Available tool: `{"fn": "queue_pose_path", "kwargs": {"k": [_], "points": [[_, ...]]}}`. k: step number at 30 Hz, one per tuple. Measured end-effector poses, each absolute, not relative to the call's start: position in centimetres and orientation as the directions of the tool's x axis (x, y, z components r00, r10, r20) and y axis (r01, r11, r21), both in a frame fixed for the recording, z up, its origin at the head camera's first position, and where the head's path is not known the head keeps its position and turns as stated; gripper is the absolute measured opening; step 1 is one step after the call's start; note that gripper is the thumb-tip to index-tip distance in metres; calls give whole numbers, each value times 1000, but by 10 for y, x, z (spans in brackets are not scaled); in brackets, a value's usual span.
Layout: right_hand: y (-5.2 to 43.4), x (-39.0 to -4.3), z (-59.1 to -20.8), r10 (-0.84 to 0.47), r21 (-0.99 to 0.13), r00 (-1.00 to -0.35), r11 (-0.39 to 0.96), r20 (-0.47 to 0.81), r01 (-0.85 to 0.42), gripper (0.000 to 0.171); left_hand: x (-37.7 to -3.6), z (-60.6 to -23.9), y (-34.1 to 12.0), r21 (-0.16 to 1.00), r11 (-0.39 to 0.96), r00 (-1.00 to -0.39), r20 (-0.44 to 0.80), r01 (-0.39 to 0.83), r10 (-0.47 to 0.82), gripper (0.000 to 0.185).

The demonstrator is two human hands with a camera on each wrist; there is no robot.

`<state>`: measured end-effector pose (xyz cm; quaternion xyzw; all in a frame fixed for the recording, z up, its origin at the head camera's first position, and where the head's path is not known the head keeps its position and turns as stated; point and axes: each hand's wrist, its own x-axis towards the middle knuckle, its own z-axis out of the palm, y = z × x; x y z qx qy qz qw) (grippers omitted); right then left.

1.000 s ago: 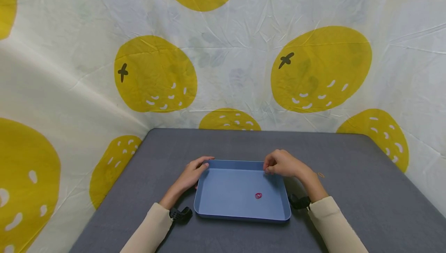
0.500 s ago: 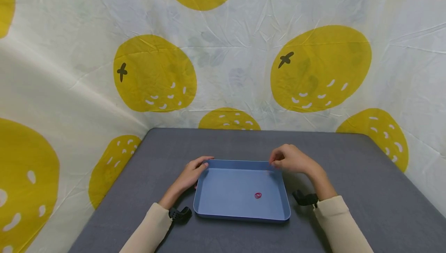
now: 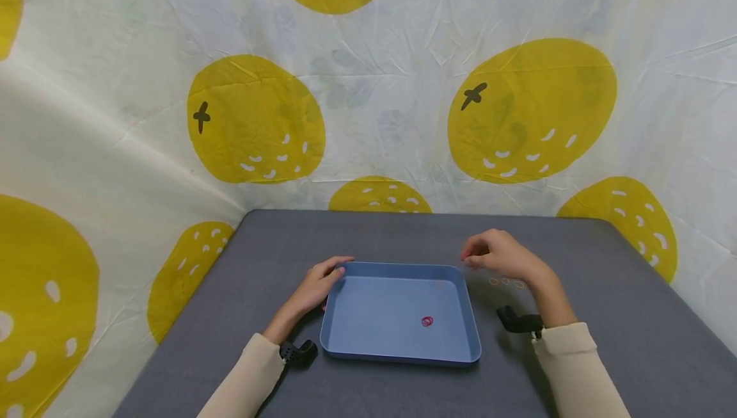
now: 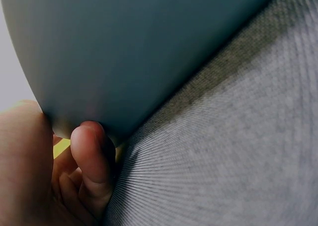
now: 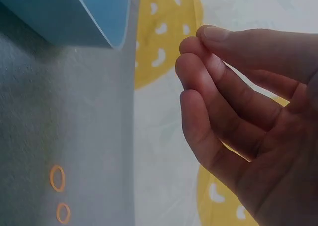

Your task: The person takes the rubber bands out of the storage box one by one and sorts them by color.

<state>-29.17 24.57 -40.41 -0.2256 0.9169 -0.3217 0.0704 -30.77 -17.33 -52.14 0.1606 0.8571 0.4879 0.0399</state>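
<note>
So, closest in you've got two pale sleeves [image 3: 578,373] and two black wrist cameras [image 3: 298,354], one per arm. Next up, one blue tray [image 3: 374,315] with a little red tangle of bands [image 3: 427,321] inside, toward the right; too small for me to count the loops. Farther back in there is one faint orange speck [image 3: 440,283], maybe another band. The left hand [image 3: 315,285] grips the tray's far left corner, thumb over the rim; a tug or tilt there could slide the light stuff around. Right of the tray, on the grey table [image 3: 593,315], I count three orange rings [image 3: 505,281], though the right arm might hide more. A low-dragging wrist could scatter them. The right hand [image 3: 503,255] hangs just beyond, fingers loosely bent, nothing visible in them; rings that thin could easily slip those fingertips. Way back, a fruit-print cloth [image 3: 391,85].
</note>
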Motion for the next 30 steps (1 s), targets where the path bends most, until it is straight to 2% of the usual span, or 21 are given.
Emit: {"fn": "queue_pose_path", "kwargs": {"k": [15,30], "points": [[256,-287,-392,-434,-592,-901,719,27,-364,11,-309,-520,-175,860,453,-938,79,236,338,35],[192,-316,-378,-575,-553,-817,690,-27,-467,10,-311,-519,-177,897,394,-928,43,198,369,38]]}}
